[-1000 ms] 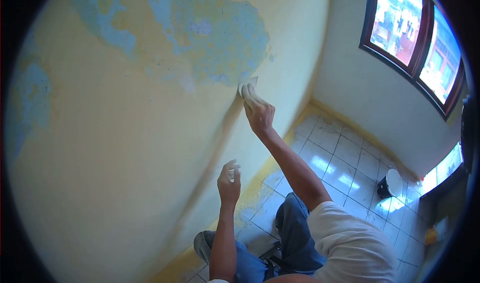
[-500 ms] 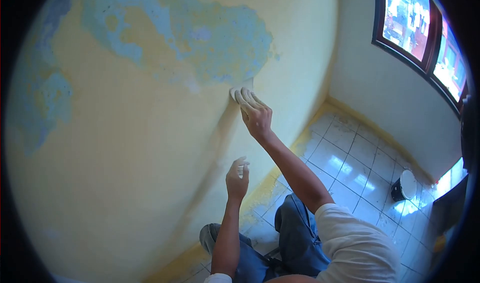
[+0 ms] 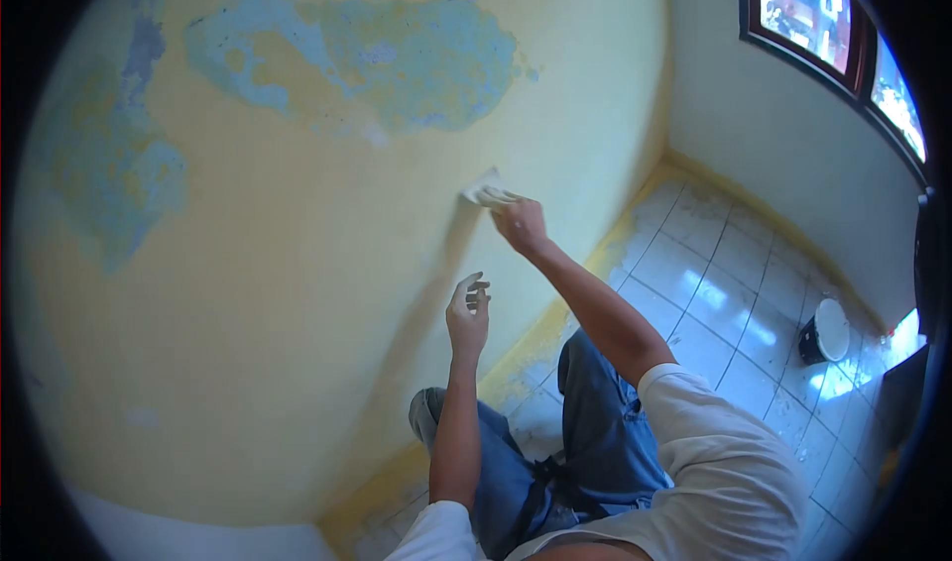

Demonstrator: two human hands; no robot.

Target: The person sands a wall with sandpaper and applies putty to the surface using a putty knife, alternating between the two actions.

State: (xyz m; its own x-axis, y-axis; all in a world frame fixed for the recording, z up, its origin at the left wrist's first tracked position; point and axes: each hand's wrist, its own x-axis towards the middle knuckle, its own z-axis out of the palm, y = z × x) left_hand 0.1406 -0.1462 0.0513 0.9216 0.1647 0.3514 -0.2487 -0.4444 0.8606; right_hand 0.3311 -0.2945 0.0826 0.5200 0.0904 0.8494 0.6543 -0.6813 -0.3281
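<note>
A pale, thin, flat piece (image 3: 481, 183), perhaps sandpaper or a scraper, lies against the yellow wall (image 3: 327, 234). My right hand (image 3: 521, 221) grips it, fingers pressed along it, below the right end of a blue-green patch (image 3: 436, 60). Lower down, my left hand (image 3: 468, 303) is raised near the wall with its fingers curled apart and nothing in them. Whitish dust coats the fingers of both hands.
Another blue-green patch (image 3: 149, 179) marks the wall at the left. White floor tiles (image 3: 694, 283) with a yellow-stained edge run along the wall's foot. A dark bucket with a white top (image 3: 825, 333) stands at the right, below a dark-framed window (image 3: 855, 56).
My right hand has moved down the wall with the flat piece, away from the patch, and the piece has tilted. My left hand is a little higher. The view has shifted.
</note>
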